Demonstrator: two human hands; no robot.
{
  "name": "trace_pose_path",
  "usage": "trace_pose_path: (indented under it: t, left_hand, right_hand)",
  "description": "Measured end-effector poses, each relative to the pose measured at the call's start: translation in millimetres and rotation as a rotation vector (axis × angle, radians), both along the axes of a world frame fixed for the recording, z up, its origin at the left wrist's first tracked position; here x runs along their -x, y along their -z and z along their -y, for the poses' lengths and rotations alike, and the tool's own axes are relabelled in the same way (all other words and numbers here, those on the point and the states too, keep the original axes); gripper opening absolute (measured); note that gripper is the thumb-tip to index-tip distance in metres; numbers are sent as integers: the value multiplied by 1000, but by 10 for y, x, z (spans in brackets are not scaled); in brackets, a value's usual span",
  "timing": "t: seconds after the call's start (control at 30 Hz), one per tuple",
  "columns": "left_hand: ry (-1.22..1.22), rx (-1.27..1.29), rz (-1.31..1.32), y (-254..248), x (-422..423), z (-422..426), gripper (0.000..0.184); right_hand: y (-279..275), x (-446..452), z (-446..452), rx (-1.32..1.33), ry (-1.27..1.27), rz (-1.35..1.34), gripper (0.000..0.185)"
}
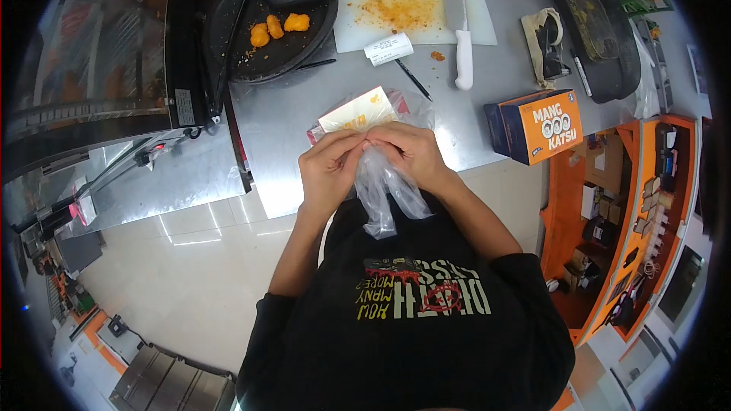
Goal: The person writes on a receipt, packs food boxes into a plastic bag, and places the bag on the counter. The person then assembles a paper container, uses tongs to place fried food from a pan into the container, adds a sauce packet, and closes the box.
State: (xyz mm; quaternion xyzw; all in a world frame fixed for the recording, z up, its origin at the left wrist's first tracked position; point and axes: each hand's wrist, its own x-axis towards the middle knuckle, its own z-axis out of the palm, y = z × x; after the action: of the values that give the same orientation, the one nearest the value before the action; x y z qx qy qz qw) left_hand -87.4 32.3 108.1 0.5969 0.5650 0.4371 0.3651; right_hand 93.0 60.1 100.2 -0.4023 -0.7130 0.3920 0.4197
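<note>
My left hand and my right hand meet at the steel counter's front edge. Both are closed, fingertips pinching the gathered top of a clear plastic bag. The bag's loose handle ends hang down in front of my black shirt. Just beyond my fingers, a white and yellow box shows through the plastic, with red at its sides. My fingers hide the exact spot where the bag is pinched.
A black pan holds nuggets. Crumbs cover a white cutting board, where a knife lies. A receipt, a pen, an orange box and a dark tray are around. A glass display case stands left.
</note>
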Motion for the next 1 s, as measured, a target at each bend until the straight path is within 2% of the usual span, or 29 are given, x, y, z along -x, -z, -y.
trace_pose_path:
  t: [0.1, 0.2, 0.3, 0.33, 0.5, 0.57, 0.6, 0.7, 0.73, 0.83, 0.9, 0.97, 1.0]
  left_hand:
    - [-10, 46, -6, -37, -27, -51, 14]
    - [16, -93, -161, 47, -37, -62, 13]
    - [57, -43, -256, -40, -16, -96, 10]
    - [61, -23, -220, -26, 2, -86, 10]
    - [64, 2, -135, -146, 54, -98, 13]
    - [-66, -106, -168, 21, 123, -49, 27]
    - [-133, -157, -184, 114, 131, -1, 34]
    - [-107, 15, 95, 201, 38, 194, 54]
    - [19, 2, -17, 205, 93, 193, 69]
    - [-13, -110, -277, 172, -100, 285, 71]
    - [-28, -135, -512, 215, -149, 228, 66]
    - [-41, -101, -714, 294, -45, 130, 61]
    - [-35, -68, -731, 334, 8, 69, 58]
  right_hand:
    - [4, -27, -8, -1, -22, 3, 14]
    - [-22, 2, 1, -35, 50, 54, 14]
    - [70, -98, 3, 109, 287, -18, 9]
    - [15, -129, -28, 256, 366, -216, 7]
    - [-81, -413, -96, 108, 322, -119, 9]
    - [-18, -462, -65, 53, 306, -37, 10]
    - [-49, -466, -16, 134, 313, 19, 16]
    - [126, -435, 150, 344, 227, -83, 24]
    - [144, -448, 195, 286, 164, 1, 30]
    - [239, -495, 240, 294, 69, -106, 36]
    - [248, -576, 220, 134, 1, 26, 39]
    - [-125, -763, 231, 29, 13, 72, 38]
    - [-385, -1028, 183, 47, 25, 54, 37]
